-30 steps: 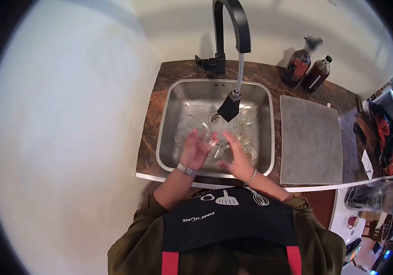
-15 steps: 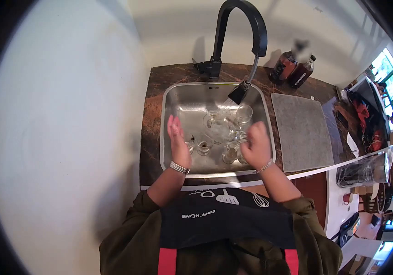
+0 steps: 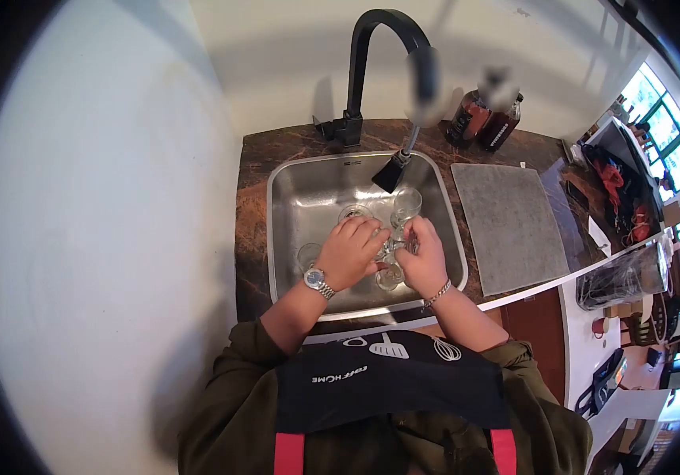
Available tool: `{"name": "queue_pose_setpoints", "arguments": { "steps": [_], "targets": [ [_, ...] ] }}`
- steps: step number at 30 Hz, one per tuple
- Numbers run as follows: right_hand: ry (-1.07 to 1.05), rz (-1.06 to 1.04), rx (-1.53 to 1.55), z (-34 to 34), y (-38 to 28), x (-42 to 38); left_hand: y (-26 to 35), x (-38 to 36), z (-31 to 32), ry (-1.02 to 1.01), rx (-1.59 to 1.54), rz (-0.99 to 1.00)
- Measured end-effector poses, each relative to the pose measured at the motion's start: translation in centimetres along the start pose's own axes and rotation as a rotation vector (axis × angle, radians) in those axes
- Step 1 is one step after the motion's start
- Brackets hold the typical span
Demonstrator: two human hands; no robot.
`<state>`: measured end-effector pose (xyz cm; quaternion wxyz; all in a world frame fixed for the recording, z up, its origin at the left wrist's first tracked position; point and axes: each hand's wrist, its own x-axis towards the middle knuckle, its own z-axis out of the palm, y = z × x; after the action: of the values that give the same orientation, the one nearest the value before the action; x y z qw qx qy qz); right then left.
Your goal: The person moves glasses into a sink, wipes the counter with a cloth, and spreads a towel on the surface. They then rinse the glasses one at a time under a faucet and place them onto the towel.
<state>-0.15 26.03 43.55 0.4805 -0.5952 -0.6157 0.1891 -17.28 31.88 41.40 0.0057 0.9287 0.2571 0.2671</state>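
My left hand (image 3: 346,255), with a metal-band watch at the wrist, is curled over a clear stemmed glass (image 3: 386,245) above the sink. My right hand (image 3: 424,257) is closed at the right end of the same glass. Much of it is hidden by my fingers. Around my hands, more clear glasses lie in the steel sink (image 3: 316,182): one glass (image 3: 407,203) behind, another glass (image 3: 354,212) partly behind my left fingers, a glass (image 3: 308,254) at the left, and a glass (image 3: 390,276) between my wrists.
A black faucet (image 3: 362,71) arches over the sink, its spray head (image 3: 390,173) hanging behind the glasses. Right of the sink lies a grey drying mat (image 3: 510,228). Two dark bottles (image 3: 468,119) stand at the back of the brown counter (image 3: 254,190).
My left hand has come from the sink's left side onto the glass in my right hand. Water spraying from the faucet head earlier no longer shows clearly. The view has shifted slightly.
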Motion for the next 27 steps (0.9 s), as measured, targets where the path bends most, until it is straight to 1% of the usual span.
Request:
{"name": "queue_pose_setpoints", "arguments": {
  "steps": [1,2,3,4,5,6,7,8,9,10,11,12,13,14,15,16,17,18,19,20,21,22,23,24,25,26,27],
  "targets": [
    [-0.015,0.001,0.012,-0.2,-0.2,-0.1,-0.3,0.2,-0.5,-0.003,-0.002,0.004],
    [-0.012,0.005,0.013,-0.6,-0.5,0.0,-0.8,0.4,-1.1,-0.068,-0.178,-0.05],
    [-0.034,-0.047,-0.014,-1.3,-0.8,-0.1,-1.1,0.7,-1.7,-0.132,-0.357,-0.108],
    [-0.056,-0.099,-0.039,-1.7,-0.9,-0.1,-2.1,0.4,-1.1,-0.136,-0.36,-0.11],
    [-0.056,-0.094,-0.036,-1.8,-0.6,0.0,-3.4,0.0,0.2,-0.136,-0.705,-0.179],
    [-0.036,-0.199,-0.015,-1.8,-0.3,0.2,-3.8,-0.1,0.4,-0.132,-1.053,-0.252],
    [-0.017,-0.309,0.006,-2.0,0.0,0.5,-3.8,-0.4,0.6,-0.131,-1.055,-0.255],
    [-0.019,-0.314,0.007,-2.2,0.1,0.7,-3.7,-0.6,0.8,-0.074,-1.526,-0.435],
    [-0.029,-0.441,-0.058,-2.3,0.1,0.7,-3.5,-0.9,0.8,-0.006,-1.996,-0.623],
    [-0.037,-0.566,-0.123,-2.4,0.2,0.6,-3.4,-1.4,1.0,-0.006,-1.996,-0.626],
    [-0.035,-0.566,-0.124,-2.5,0.7,0.9,-3.5,-1.9,1.4,-0.059,-2.189,-0.667],
    [-0.045,-0.682,-0.218,-2.6,1.5,1.2,-3.5,-2.4,1.9,-0.121,-2.381,-0.709],
    [-0.061,-0.792,-0.315,-2.7,1.8,1.3,-3.6,-3.4,3.1,-0.127,-2.386,-0.714],
    [-0.066,-0.786,-0.318,-2.7,1.9,1.5,-3.8,-4.4,4.6,-0.254,-2.195,-0.86],
    [-0.022,-0.683,-0.301,-2.8,1.4,2.1,-3.6,-4.9,5.0,-0.37,-1.991,-0.984],
    [0.027,-0.583,-0.283,-2.9,0.8,2.7,-3.5,-5.5,5.1,-0.371,-1.991,-0.979],
    [0.03,-0.583,-0.286,-3.4,-0.2,2.8,-3.2,-6.2,5.1,-0.232,-1.792,-1.083],
    [0.105,-0.564,-0.221,-4.1,-2.0,2.8,-3.0,-6.8,4.9,-0.099,-1.585,-1.17],
    [0.184,-0.543,-0.158,-4.7,-3.4,2.7,-3.4,-7.6,5.2,-0.108,-1.585,-1.165],
    [0.255,-0.642,-0.137,-5.1,-4.2,2.6,-4.1,-8.5,5.8,-0.009,-1.405,-1.098],
    [0.266,-0.633,-0.145,-4.7,-3.7,2.3,-4.7,-9.4,6.0,0.082,-1.227,-1.024],
    [0.213,-0.644,-0.063,-3.8,-2.5,1.8,-5.0,-9.8,5.4,0.061,-1.23,-1.015],
    [0.163,-0.654,0.015,-2.8,-1.2,1.3,-5.3,-10.2,4.8,0.061,-0.819,-0.853],
    [0.026,-0.508,-0.156,-1.4,0.4,0.6,-5.2,-10.1,4.1,0.069,-0.42,-0.666],
    [-0.108,-0.352,-0.32,-0.5,1.6,-0.2,-4.8,-9.9,3.2,0.055,-0.432,-0.642],
    [-0.082,-0.339,-0.335,-0.7,1.9,-1.1,-4.4,-9.4,1.9,-0.069,-0.258,-0.696],
    [-0.07,-0.299,-0.235,-1.1,2.2,-1.6,-4.4,-8.5,1.1,-0.173,-0.081,-0.748]
  ]
}}
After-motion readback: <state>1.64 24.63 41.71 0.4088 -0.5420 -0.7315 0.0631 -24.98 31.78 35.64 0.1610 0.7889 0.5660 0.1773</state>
